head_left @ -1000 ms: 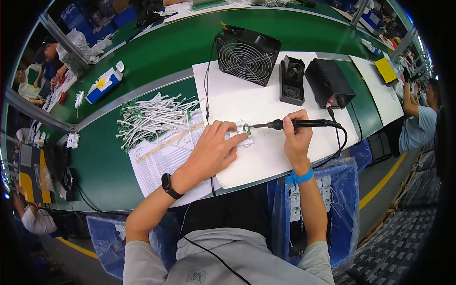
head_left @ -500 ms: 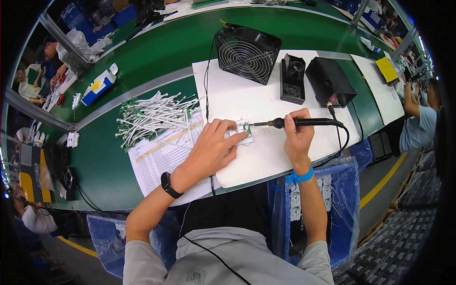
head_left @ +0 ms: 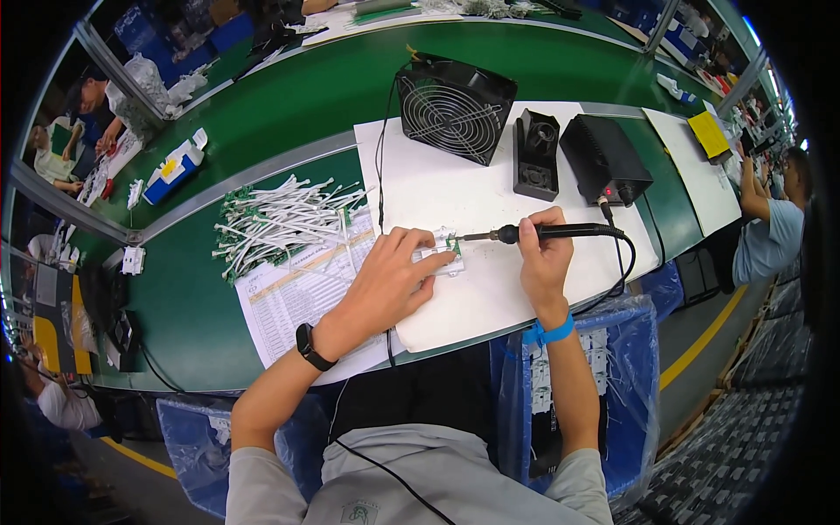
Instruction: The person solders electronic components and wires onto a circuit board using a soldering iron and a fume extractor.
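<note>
While the left hand (head_left: 389, 276), fingers spread, steadies a white plastic piece with green board (head_left: 454, 248) on white sheeting (head_left: 507, 302), the right hand (head_left: 545, 267) pinches a black-handled soldering iron (head_left: 579, 230) (tip contact unclear): soldering, apparently, needing steadiness next; black wire-guarded fan (head_left: 452, 109) beyond.

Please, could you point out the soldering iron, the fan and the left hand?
Soldering iron (head_left: 507, 234): head view, black front of its handle.
Fan (head_left: 451, 111): head view, round wire grille.
Left hand (head_left: 386, 276): head view, back of the hand.
</note>
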Available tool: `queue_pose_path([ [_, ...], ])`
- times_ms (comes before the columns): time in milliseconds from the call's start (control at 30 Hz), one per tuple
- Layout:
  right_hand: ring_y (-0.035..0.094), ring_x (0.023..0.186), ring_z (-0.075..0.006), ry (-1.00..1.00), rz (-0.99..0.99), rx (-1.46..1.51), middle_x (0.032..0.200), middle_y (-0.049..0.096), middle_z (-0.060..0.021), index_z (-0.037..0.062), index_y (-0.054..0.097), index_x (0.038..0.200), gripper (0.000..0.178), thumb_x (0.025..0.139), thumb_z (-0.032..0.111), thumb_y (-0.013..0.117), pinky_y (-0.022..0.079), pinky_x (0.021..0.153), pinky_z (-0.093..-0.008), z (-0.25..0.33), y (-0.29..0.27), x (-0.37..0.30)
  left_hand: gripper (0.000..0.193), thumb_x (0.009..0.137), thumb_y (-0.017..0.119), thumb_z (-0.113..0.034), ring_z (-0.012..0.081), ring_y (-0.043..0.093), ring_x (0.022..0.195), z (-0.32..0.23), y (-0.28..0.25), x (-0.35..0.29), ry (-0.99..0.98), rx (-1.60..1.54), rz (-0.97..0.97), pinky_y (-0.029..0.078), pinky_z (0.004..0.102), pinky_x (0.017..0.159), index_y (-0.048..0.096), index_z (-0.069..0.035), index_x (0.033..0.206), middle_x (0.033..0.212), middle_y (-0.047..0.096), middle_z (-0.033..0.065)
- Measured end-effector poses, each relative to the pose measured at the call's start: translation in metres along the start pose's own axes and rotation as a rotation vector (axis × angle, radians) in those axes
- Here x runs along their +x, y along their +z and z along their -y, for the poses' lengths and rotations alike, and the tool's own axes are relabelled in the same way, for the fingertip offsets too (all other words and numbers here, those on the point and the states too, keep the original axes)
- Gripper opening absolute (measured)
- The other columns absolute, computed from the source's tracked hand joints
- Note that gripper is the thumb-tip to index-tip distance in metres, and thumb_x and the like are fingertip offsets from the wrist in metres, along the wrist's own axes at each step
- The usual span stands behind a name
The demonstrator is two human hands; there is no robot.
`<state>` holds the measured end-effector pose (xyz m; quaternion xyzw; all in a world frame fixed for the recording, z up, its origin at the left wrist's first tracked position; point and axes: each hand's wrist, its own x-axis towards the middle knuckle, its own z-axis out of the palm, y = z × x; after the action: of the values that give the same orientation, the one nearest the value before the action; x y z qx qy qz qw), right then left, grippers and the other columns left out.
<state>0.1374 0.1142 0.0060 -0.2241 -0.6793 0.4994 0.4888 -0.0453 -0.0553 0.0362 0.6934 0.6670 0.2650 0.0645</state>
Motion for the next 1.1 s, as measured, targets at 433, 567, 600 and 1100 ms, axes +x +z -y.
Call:
queue_pose_path([
  [433,0.045,0.065,-0.0030,-0.030,-0.046,0.072,0.073,0.054,0.0025,0.0059,0.054,0.092,0.014,0.100,0.010,0.065,0.036,0.058,-0.0210,0.0007,-0.0037,-0.0028,0.052,0.086,0.068,-0.004,0.0314,0.053,0.115,0.0007,-0.0047,0.0032,0.010,0.012,0.014,0.045,0.0413,0.101,0.064,-0.011,0.137,0.127,0.059,0.0111],
  [567,0.045,0.063,-0.0025,-0.032,0.017,0.070,0.070,0.052,0.0036,0.0055,0.054,0.091,0.015,0.099,0.009,0.067,0.035,0.057,-0.0207,0.0015,-0.0045,-0.0027,0.050,0.088,0.068,-0.003,0.0316,0.053,0.118,-0.0006,-0.0038,0.0046,0.012,0.042,0.016,0.044,0.0415,0.102,0.063,-0.010,0.137,0.127,0.059,0.0118],
  [600,0.045,0.063,-0.0024,-0.037,0.043,0.073,0.070,0.052,0.0036,0.0053,0.054,0.091,0.015,0.099,0.010,0.067,0.035,0.056,-0.0207,0.0022,-0.0048,-0.0026,0.048,0.088,0.068,-0.003,0.0311,0.053,0.120,-0.0015,-0.0042,0.0050,0.013,0.060,0.010,0.045,0.0412,0.102,0.064,-0.009,0.135,0.128,0.059,0.0119],
  [1100,0.045,0.061,-0.0032,-0.036,0.061,0.053,0.068,0.055,0.0019,0.0036,0.056,0.089,0.017,0.098,0.012,0.069,0.035,0.054,-0.0222,-0.0014,-0.0067,-0.0029,0.049,0.089,0.066,-0.002,0.0314,0.052,0.119,-0.0024,-0.0048,0.0079,0.010,0.073,0.046,0.044,0.0415,0.102,0.063,-0.009,0.138,0.127,0.058,0.0119],
])
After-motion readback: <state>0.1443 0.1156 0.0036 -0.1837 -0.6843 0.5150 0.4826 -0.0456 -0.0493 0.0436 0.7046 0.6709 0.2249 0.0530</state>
